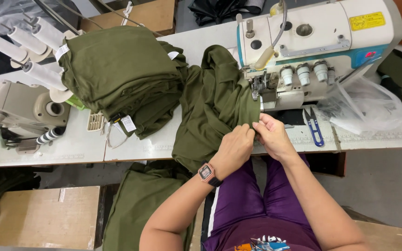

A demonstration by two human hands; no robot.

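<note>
An olive green garment piece (212, 104) lies draped over the white table (75, 146) and runs up to the presser foot of the white sewing machine (310, 44). My left hand (234, 148), with a wristwatch on its wrist, pinches the fabric's edge near the table's front. Right beside it, my right hand (271, 135) grips the same edge, just below the machine's needle area. Both hands touch each other over the cloth.
A tall stack of folded olive garments (119, 72) sits at the left. Blue thread snips (313, 126) lie right of my hands, beside a clear plastic bag (366, 107). Thread cones (26, 44) and another machine (17, 109) stand far left. More olive fabric (138, 209) hangs below the table.
</note>
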